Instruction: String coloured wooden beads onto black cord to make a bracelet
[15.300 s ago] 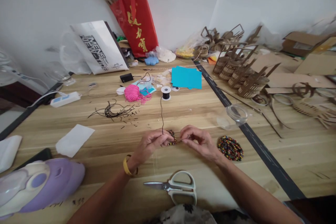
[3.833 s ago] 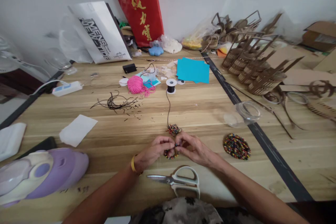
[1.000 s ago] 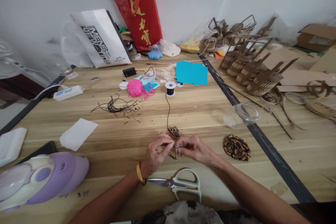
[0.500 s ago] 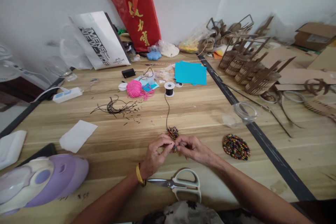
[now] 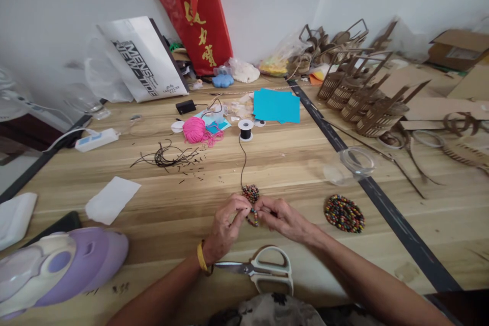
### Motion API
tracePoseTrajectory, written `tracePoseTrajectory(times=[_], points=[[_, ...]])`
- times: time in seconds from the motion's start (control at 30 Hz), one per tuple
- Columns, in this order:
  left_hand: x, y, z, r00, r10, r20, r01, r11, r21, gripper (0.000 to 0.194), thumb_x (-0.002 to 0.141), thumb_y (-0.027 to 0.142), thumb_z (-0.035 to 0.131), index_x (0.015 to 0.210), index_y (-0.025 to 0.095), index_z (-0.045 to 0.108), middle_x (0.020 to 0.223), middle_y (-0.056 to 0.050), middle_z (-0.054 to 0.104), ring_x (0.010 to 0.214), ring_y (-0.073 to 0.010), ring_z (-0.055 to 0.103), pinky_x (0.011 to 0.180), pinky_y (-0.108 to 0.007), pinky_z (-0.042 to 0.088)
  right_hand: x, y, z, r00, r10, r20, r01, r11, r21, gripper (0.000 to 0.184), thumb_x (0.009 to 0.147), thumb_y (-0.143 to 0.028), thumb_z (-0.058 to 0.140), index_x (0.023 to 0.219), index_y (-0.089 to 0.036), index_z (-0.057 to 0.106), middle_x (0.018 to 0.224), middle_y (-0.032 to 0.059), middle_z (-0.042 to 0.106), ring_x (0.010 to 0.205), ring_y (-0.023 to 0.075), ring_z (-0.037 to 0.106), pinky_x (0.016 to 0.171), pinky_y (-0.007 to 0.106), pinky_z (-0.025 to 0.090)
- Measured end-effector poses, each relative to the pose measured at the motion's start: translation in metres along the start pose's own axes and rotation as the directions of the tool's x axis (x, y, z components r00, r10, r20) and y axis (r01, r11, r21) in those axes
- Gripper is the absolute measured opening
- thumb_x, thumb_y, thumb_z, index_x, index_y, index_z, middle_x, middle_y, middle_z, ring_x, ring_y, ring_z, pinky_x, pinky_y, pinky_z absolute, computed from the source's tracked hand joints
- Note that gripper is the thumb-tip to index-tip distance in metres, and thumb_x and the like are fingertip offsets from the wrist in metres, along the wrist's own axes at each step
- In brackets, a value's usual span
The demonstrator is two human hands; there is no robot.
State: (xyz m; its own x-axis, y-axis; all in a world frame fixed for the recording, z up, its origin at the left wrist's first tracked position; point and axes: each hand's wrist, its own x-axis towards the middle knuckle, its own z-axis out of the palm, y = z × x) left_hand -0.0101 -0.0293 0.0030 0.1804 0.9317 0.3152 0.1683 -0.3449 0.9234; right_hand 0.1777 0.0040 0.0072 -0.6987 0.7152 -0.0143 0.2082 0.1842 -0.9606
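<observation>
My left hand (image 5: 228, 219) and my right hand (image 5: 280, 218) meet over the table, thumbs and forefingers pinched close together. Between them hangs a short string of coloured beads (image 5: 252, 218), its upper part hidden by the fingertips. Just beyond lies a small heap of beads (image 5: 251, 193), partly behind the hands. From there a black cord (image 5: 243, 160) runs up to a white spool (image 5: 245, 131). My left fingers close on the beaded string; the right ones pinch at its other side. Scissors (image 5: 263, 267) with cream handles lie near my wrists.
A coil of coloured beads (image 5: 344, 213) lies to the right. Cut black cords (image 5: 168, 155), pink yarn (image 5: 194, 130) and blue sheets (image 5: 277, 106) are farther back. A purple and cream appliance (image 5: 76, 267) stands at left; woven baskets (image 5: 355, 97) stand at right.
The hands stay pinched in nearly the same place. More of the bead loop now shows below the fingertips, and the right hand has shifted slightly. The view has moved a little.
</observation>
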Motion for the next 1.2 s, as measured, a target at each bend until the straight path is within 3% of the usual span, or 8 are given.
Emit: tracePoseTrajectory(times=[0.3,0.5,0.7,0.9,1.2], points=[[0.008,-0.001,-0.005,0.980,-0.142,0.140,0.166,0.970,-0.180,0.017,0.086,0.026,0.057,0.077,0.014,0.062,0.083,-0.006,0.059,0.082,-0.0161,0.055,0.077,-0.028,0.043,0.001,0.002,-0.002,1.000,0.011,0.023,-0.012,0.999,0.035,0.019,0.090,-0.031,0.048,0.088,-0.014,0.057,0.055,-0.0066,0.040,0.049,0.0074,0.036,0.048,0.018,0.028],[0.009,0.000,-0.008,0.956,-0.200,0.214,0.244,0.948,-0.203,0.020,0.085,0.031,0.059,0.075,0.013,0.062,0.081,-0.006,0.059,0.082,-0.0164,0.054,0.078,-0.029,0.042,-0.001,-0.002,-0.005,0.999,-0.046,0.000,0.046,0.996,-0.080,0.020,0.091,-0.030,0.050,0.085,-0.014,0.060,0.057,-0.0066,0.037,0.051,0.0070,0.031,0.049,0.019,0.024],[0.009,-0.002,-0.010,0.954,-0.132,0.269,0.210,0.936,-0.284,0.021,0.086,0.030,0.058,0.073,0.014,0.060,0.079,-0.004,0.055,0.079,-0.0151,0.052,0.076,-0.028,0.041,-0.004,-0.006,-0.005,0.993,-0.119,0.021,0.121,0.979,-0.163,0.016,0.093,-0.024,0.047,0.087,-0.014,0.058,0.071,-0.0016,0.055,0.057,0.0075,0.040,0.054,0.018,0.030],[0.011,-0.004,-0.011,0.940,-0.109,0.325,0.191,0.954,-0.232,0.023,0.087,0.031,0.056,0.073,0.014,0.058,0.078,-0.004,0.054,0.081,-0.0155,0.050,0.078,-0.029,0.039,-0.004,-0.007,-0.005,0.987,-0.151,0.050,0.159,0.951,-0.266,0.016,0.093,-0.021,0.045,0.086,-0.015,0.058,0.069,-0.0001,0.056,0.057,0.0087,0.044,0.055,0.019,0.033],[0.008,-0.008,-0.010,0.914,-0.236,0.331,0.274,0.959,-0.071,0.024,0.086,0.033,0.055,0.074,0.013,0.057,0.072,-0.002,0.056,0.071,-0.0135,0.050,0.069,-0.025,0.039,-0.004,-0.008,-0.009,0.985,-0.167,0.042,0.170,0.919,-0.357,0.015,0.092,-0.016,0.047,0.085,-0.016,0.061,0.080,0.0033,0.061,0.073,0.0124,0.056,0.068,0.021,0.041]])
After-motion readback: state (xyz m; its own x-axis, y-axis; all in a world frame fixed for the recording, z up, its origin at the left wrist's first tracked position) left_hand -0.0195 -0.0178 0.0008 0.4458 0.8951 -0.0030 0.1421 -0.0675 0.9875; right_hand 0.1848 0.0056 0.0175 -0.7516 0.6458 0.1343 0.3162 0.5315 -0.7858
